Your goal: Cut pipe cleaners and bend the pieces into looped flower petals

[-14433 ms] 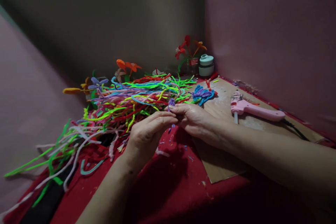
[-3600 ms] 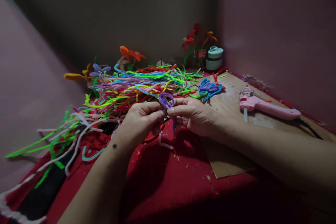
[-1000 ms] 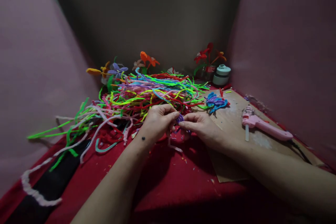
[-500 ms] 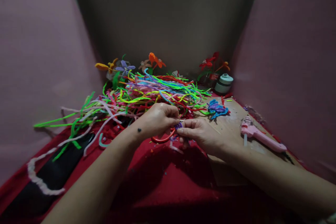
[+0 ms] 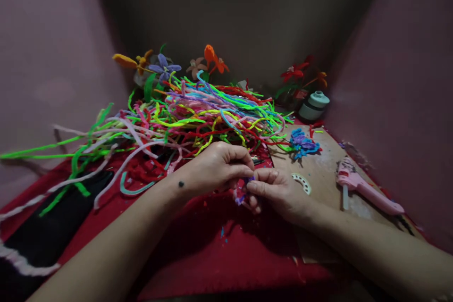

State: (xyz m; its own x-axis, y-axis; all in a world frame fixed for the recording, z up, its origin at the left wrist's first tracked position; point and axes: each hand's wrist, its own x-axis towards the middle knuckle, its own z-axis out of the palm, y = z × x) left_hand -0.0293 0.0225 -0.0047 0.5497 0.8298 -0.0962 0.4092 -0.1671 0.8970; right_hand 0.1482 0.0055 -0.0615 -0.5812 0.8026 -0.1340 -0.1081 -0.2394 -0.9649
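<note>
Near the table's front middle, my left hand (image 5: 231, 165) and my right hand (image 5: 279, 191) meet, fingers pinched close together. Between them is a small bent purple pipe cleaner piece (image 5: 240, 198) with a paler pinkish part, hanging just below the fingertips. Fingers cover most of it, so its full shape is hidden. Beyond my hands lies a big heap of colourful pipe cleaners (image 5: 212, 113). A blue and purple pipe cleaner flower (image 5: 302, 144) rests on the brown board (image 5: 325, 165).
A pink glue gun (image 5: 368, 191) lies on the board at right, near a white curved piece with holes (image 5: 302, 183). Pipe cleaner flowers (image 5: 164, 68) and a pale, dark-banded container (image 5: 314, 105) stand at the back. A black flat item (image 5: 53, 226) lies left on the red cloth (image 5: 212, 255).
The red loop handle seen under my left hand is no longer visible. The white holed piece now shows beside my right hand. The camera view has shifted, and both hands remain together.
</note>
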